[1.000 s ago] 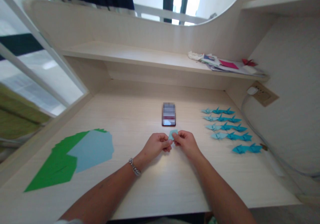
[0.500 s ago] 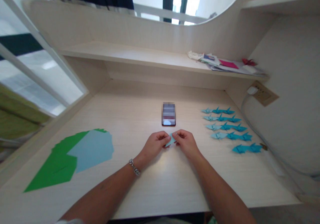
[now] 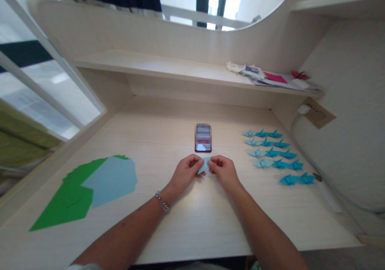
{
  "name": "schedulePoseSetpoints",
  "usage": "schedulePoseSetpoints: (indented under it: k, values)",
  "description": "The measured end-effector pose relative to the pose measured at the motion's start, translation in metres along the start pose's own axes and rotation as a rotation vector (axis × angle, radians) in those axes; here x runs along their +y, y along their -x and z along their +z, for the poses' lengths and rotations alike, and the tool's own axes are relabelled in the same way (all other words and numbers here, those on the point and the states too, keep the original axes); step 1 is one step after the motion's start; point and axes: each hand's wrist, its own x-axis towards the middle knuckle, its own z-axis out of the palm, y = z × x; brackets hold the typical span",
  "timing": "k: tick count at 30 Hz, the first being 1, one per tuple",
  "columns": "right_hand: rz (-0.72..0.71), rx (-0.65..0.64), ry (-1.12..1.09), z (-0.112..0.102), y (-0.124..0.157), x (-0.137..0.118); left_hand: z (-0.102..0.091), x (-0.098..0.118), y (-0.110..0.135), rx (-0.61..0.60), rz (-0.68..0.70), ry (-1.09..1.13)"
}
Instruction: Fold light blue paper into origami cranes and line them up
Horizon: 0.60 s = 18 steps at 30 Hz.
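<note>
A small folded piece of light blue paper (image 3: 205,165) is held up over the desk between both hands. My left hand (image 3: 189,169) pinches its left edge between thumb and fingers, while my right hand (image 3: 221,169) grips the right edge the same way. The fingers hide parts of both sides, so the exact fold cannot be made out. Just beyond the hands lies a phone (image 3: 203,137), its screen blurred. On the right, folded paper cranes (image 3: 272,153) in light and darker blue stand in several rows.
Fanned light blue sheets (image 3: 116,181) and green sheets (image 3: 66,201) lie on the left of the desk (image 3: 180,230). A shelf (image 3: 168,67) with papers (image 3: 270,79) runs along the back. A charger cable (image 3: 303,153) hangs from the wall socket (image 3: 320,113) at the right.
The paper has turned slightly between my fingers and shows a wider face now. Both hands stay in nearly the same place, with small finger shifts.
</note>
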Motion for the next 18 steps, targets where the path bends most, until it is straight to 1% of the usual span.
schedulePoseSetpoints:
  k: [3,5,9,13,16,18]
  values:
    - [-0.017,0.021,-0.004,-0.0005,-0.0003,0.0009,0.0009,0.0002,0.0009,-0.039,-0.027,0.051]
    - [-0.022,0.021,-0.001,-0.0010,-0.0008,0.0023,0.0009,0.0009,0.0011,-0.046,-0.029,0.043]
    - [-0.044,0.023,0.034,-0.0013,-0.0018,0.0037,-0.0006,0.0006,0.0002,-0.041,-0.018,-0.001]
    - [-0.076,0.048,0.056,-0.0007,-0.0003,0.0006,-0.0030,-0.0010,-0.0006,-0.071,0.011,-0.090]
    - [-0.089,-0.002,0.061,-0.0012,0.0011,-0.0017,-0.0043,-0.0015,0.0001,-0.083,0.025,-0.184]
    - [-0.105,-0.032,0.124,-0.0025,0.0010,-0.0018,-0.0048,-0.0016,0.0005,-0.103,0.033,-0.235]
